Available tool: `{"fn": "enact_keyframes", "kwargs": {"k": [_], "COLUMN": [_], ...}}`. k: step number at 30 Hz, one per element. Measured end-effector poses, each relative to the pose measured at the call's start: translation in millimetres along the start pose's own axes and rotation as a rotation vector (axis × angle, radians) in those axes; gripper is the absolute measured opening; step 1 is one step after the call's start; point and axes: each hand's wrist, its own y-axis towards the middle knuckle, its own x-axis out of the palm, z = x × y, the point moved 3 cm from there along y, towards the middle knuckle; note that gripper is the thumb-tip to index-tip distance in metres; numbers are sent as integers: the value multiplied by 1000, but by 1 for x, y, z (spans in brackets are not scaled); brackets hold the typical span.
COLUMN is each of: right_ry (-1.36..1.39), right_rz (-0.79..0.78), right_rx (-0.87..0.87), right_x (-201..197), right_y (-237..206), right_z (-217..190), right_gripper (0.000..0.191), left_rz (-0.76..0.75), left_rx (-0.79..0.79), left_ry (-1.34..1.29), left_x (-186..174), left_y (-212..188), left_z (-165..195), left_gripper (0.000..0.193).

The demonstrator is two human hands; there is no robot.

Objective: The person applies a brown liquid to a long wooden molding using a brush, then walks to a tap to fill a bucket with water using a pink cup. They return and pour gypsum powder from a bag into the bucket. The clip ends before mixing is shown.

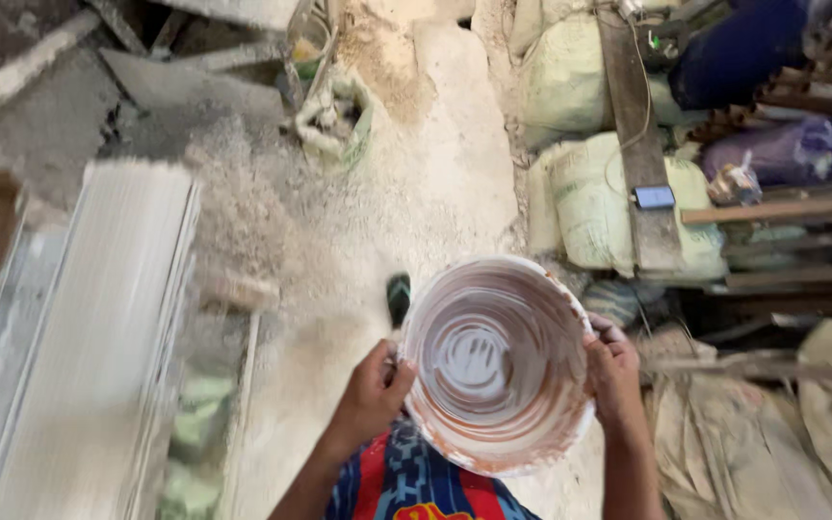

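Head view is looking straight down on a round white bucket (498, 366), its inside smeared with reddish-brown and white streaks, which the person is holding in front of their body above a floor covered in pale sawdust (416, 193). Left hand (373, 390) is gripping the bucket's left rim, thumb hooked over the edge, while the right hand (616, 371) is clasping the right rim with the fingers curled round the outside (both hands are closed firmly on it). A dark sandal toe (398, 297) is showing just beyond the bucket's upper left edge. Stacked pale boards (98, 337) are lying along the floor's left edge, and stuffed pale green sacks (589, 207) are sitting toward the upper right, crossed by a wooden plank (639, 144) carrying a small blue phone (654, 197).
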Motion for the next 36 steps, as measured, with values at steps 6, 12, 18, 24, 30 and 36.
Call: {"fn": "enact_keyframes", "kwargs": {"k": [6,12,18,24,30,36], "right_ry": [146,338,261,217,82,-34], "right_rz": [-20,32,36,-77,-239,-340], "right_rx": [-143,-196,-236,-206,-148,-185], "right_x": [17,22,30,60,138,243], "right_y": [212,389,622,887,1115,1356], "right_z": [-84,-156,-187,-272,-375,-395], "right_gripper": [34,35,35,38,42,40], "left_rz": [2,-142,-114,53,170,375], "left_rx": [-30,15,27,21,-81,25], "left_ry": [238,200,267,144,82,-74], "left_x": [-1,7,30,48,17,-44], "left_y": [237,435,662,891,1066,1293], "left_z": [82,208,232,278,344,344], "left_gripper": [29,27,32,31,31,27]}}
